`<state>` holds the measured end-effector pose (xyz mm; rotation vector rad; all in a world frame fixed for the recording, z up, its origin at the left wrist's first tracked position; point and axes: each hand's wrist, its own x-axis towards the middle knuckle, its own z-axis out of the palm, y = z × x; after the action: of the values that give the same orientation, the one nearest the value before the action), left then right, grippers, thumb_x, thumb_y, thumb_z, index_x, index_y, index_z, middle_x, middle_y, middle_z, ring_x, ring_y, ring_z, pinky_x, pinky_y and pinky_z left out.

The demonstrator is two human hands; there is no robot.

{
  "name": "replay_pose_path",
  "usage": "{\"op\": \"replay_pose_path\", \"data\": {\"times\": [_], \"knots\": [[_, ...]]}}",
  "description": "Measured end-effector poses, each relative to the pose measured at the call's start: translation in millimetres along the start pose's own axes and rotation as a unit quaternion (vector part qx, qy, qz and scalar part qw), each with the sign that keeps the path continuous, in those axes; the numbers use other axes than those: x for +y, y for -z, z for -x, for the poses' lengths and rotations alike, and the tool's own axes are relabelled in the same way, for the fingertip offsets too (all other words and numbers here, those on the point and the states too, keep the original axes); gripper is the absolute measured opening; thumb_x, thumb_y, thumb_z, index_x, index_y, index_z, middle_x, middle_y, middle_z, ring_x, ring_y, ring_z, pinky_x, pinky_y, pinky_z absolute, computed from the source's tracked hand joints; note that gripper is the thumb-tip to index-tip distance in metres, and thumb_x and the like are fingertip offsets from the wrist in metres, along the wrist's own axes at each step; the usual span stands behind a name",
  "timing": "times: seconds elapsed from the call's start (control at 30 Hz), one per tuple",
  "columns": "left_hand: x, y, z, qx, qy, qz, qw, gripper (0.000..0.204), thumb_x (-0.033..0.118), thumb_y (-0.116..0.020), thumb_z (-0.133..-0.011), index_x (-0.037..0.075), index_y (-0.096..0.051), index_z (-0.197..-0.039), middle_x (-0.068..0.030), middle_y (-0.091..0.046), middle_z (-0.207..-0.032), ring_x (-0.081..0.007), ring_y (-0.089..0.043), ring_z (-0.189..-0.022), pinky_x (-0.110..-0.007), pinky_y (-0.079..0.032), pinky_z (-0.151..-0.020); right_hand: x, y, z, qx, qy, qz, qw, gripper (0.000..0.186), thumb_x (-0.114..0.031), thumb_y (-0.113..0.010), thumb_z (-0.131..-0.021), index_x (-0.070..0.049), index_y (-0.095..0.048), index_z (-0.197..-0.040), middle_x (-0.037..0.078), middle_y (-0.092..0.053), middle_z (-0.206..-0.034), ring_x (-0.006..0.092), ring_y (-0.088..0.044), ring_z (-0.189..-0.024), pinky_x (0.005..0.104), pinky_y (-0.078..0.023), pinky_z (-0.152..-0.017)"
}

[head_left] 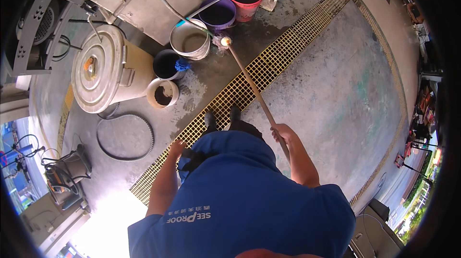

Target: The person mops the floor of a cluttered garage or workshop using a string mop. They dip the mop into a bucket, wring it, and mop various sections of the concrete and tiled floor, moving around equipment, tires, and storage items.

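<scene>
My right hand (285, 133) is closed around a long wooden-handled mop (257, 92), whose pole slants away from me across the floor grating. At its far end, a pale cap and a greyish wet-looking head (222, 42) rest close to the white bucket (191, 41); the head's exact shape is hard to make out. By my waist hangs my left hand (178, 148), beside a black item (193, 158) at my side. Its fingers are mostly hidden, and I see no object in it. Both my feet (222, 117) stand on the yellow grating (288, 37).
Purple (234, 14) and red (246, 12) buckets stand beyond the white one, a blue-handled tool (211, 4) lying across them. A large lidded bin (103, 68), black bucket (165, 61), small pail (172, 99) and looped grey hose (152, 135) are leftward. Wet patches mark the concrete.
</scene>
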<state>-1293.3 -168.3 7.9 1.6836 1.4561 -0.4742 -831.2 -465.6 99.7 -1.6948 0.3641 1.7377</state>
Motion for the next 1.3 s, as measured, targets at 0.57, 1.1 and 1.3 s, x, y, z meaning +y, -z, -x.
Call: {"op": "replay_pose_path", "data": {"times": [0.57, 1.1, 1.3], "knots": [[267, 136, -165, -0.123, 0.003, 0.322, 0.939, 0.021, 0.033, -0.055, -0.087, 0.013, -0.055, -0.095, 0.0025, -0.049, -0.076, -0.0095, -0.048, -0.06, -0.024, -0.042, -0.051, -30, -1, -85, 0.119, -0.026, 0.142, 0.982, 0.04, -0.034, -0.054, -0.086, 0.003, -0.052, -0.071, 0.011, -0.051, -0.055, 0.0202, -0.05, -0.042, 0.037, -0.042, -0.038], [518, 266, -405, 0.139, -0.024, 0.603, 0.785, 0.044, 0.034, -0.068, -0.08, 0.006, -0.045, -0.106, -0.0093, -0.05, -0.058, -0.0189, -0.05, -0.043, -0.029, -0.045, -0.037, -131, -95, -60, 0.178, -0.081, 0.161, 0.967, 0.047, -0.035, -0.053, -0.084, 0.01, -0.06, -0.073, 0.017, -0.057, -0.057, 0.0268, -0.058, -0.044, 0.0386, -0.049, -0.038], [511, 274, -428, 0.135, -0.017, 0.534, 0.835, 0.045, 0.046, -0.058, -0.085, 0.002, -0.051, -0.075, -0.0066, -0.051, -0.062, -0.0154, -0.049, -0.041, -0.025, -0.04, -0.035, -145, -119, -57, 0.167, -0.105, 0.152, 0.969, 0.046, -0.036, -0.051, -0.084, 0.009, -0.057, -0.079, 0.015, -0.055, -0.058, 0.0246, -0.057, -0.044, 0.0364, -0.048, -0.038]]}}
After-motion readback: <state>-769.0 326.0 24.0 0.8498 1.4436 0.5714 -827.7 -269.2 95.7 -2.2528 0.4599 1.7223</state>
